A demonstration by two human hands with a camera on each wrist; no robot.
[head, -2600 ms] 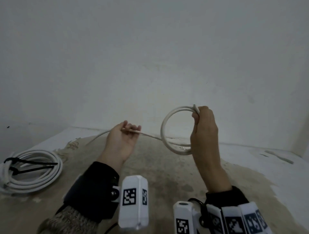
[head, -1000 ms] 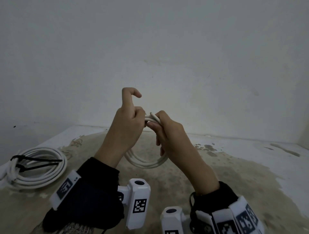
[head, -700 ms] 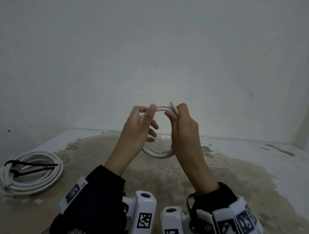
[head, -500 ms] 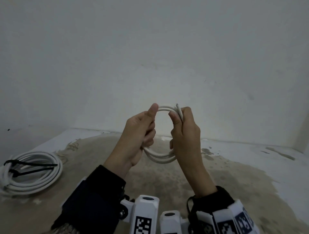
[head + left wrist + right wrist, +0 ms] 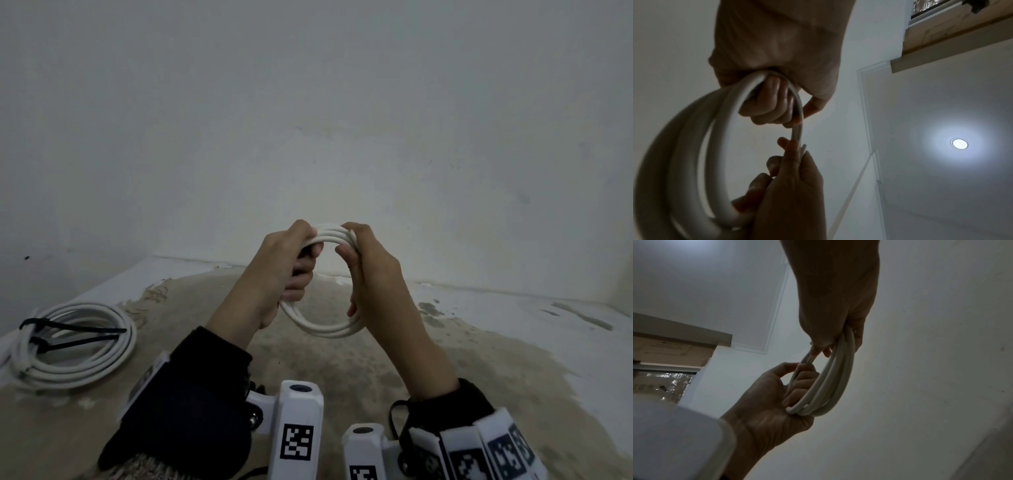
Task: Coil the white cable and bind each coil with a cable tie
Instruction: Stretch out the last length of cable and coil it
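Note:
The white cable point(image 5: 325, 329) is wound into a small coil of about three turns, held upright in the air above the stained table point(image 5: 342, 377). My left hand point(image 5: 298, 270) grips the coil's left side with fingers curled through the ring. My right hand point(image 5: 358, 267) grips its right side, thumb inside the loop. In the left wrist view my left hand point(image 5: 768, 104) wraps the coil point(image 5: 684, 146), and a cable end sticks out by the fingers of the right hand point(image 5: 793, 170). In the right wrist view the coil point(image 5: 830, 386) runs between the right hand point(image 5: 830, 331) and the left hand point(image 5: 777, 399).
A larger white coil point(image 5: 102, 356) lies on the table at the left, bound by two black cable ties point(image 5: 78, 330). A plain wall stands close behind the table. White paint patches mark the table's back and right edges.
The single loop with a trailing length has become a coil of several turns. My left hand came in from the left and, over the last half second, closed its fingers round the coil's left side.

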